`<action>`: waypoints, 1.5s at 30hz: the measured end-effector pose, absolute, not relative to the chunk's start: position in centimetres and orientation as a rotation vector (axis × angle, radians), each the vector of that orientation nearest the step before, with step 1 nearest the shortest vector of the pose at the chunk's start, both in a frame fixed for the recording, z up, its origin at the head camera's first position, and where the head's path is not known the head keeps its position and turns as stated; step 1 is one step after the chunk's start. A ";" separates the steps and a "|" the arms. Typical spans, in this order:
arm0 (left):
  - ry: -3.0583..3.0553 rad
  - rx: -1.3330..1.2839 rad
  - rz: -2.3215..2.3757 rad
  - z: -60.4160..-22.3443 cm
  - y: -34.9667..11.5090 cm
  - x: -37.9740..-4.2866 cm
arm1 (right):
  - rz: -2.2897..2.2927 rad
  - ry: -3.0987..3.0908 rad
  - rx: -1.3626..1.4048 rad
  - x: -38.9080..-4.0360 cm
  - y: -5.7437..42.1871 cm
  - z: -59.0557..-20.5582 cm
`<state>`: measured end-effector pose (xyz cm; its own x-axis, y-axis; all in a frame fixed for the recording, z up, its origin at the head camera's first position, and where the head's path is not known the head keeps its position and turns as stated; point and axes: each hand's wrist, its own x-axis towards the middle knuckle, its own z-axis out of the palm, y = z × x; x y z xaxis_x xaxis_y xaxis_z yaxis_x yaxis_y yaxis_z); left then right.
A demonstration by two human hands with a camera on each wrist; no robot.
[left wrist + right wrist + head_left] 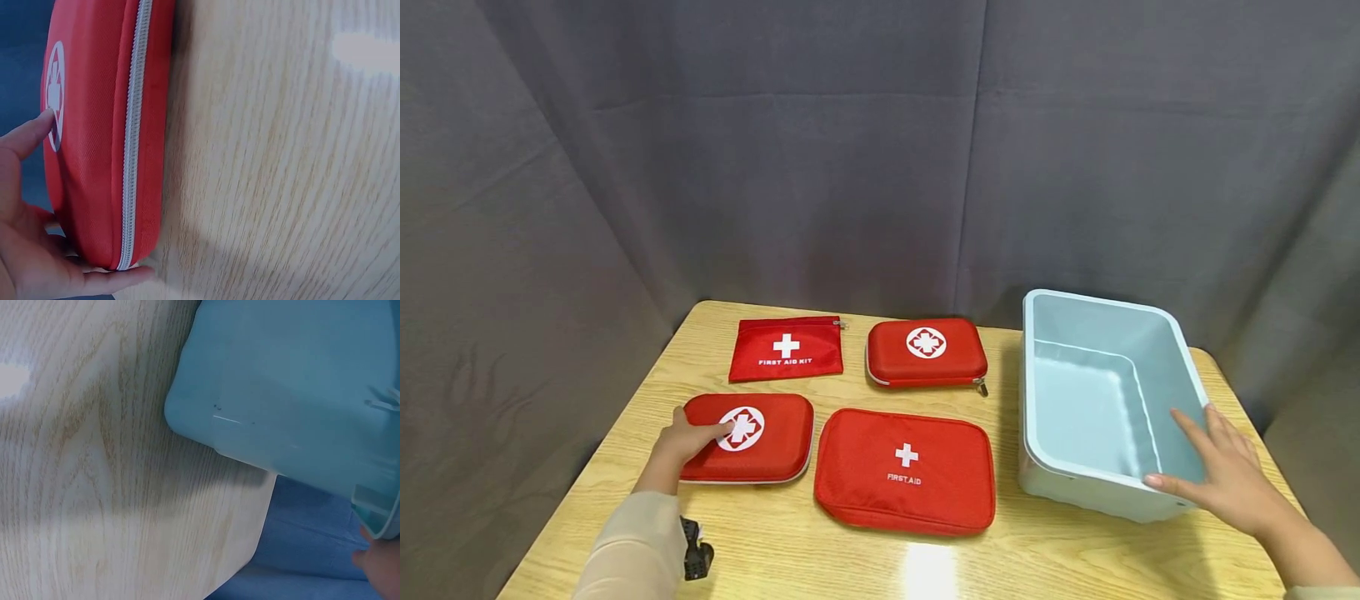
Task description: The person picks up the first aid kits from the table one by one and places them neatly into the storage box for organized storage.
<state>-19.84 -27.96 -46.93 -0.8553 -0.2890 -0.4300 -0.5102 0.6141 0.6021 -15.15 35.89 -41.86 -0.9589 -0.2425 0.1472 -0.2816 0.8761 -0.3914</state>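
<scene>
My left hand (pixel 683 442) grips the left end of a red hard-shell first aid case (pixel 775 462) with a white round emblem. In the left wrist view the thumb lies on the emblem, other fingers stand round the end, and one reaches under the zipped edge (pixel 132 125). Over the near right corner of a pale blue plastic bin (pixel 1093 392) is my right hand (pixel 1228 475), thumb and fingers spread. The right wrist view has only a bit of that hand (pixel 382 565), right at the bin's rim corner; its other fingers are out of view.
A flat red first aid pouch (pixel 786 367) and a second hard-shell case (pixel 895 362) lie at the back of the wooden table (pixel 760 533). A larger soft red first aid bag (pixel 902 508) is front centre. Grey curtain (pixel 820 167) hangs behind.
</scene>
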 end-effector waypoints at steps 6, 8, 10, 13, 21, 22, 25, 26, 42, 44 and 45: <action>2.486 -0.664 1.227 -46.4 -28.2 -19.5 | 0.678 -2.973 0.431 -15.1 36.1 -41.7; 2.465 -0.671 1.276 -46.4 -28.4 -19.4 | 0.695 -2.976 0.433 -15.1 36.2 -41.6; 2.435 -0.701 1.320 -46.4 -28.5 -19.2 | 0.711 -2.979 0.433 -15.1 36.2 -41.6; 2.393 -0.750 1.377 -46.7 -28.8 -19.0 | 0.718 -2.974 0.436 -15.1 36.2 -41.5; 2.181 -0.858 1.470 -47.8 -29.3 -17.5 | 0.710 -2.969 0.449 -15.0 36.2 -41.5; 2.163 -0.852 1.488 -47.9 -29.4 -17.4 | 0.706 -2.972 0.446 -14.9 36.2 -41.5; 2.136 -0.832 1.536 -48.2 -29.5 -17.2 | 0.695 -2.980 0.430 -14.8 36.2 -41.5; 2.134 -0.823 1.547 -48.2 -29.6 -17.2 | 0.687 -2.986 0.426 -14.8 36.2 -41.5; 2.122 -0.724 1.699 -48.5 -29.9 -16.4 | 0.663 -2.934 0.418 -14.4 36.2 -41.8; 2.130 -0.708 1.715 -48.4 -29.9 -16.5 | 0.664 -2.928 0.415 -14.4 36.1 -41.9; 2.139 -0.704 1.722 -48.3 -29.9 -16.6 | 0.666 -2.925 0.413 -14.4 36.1 -41.9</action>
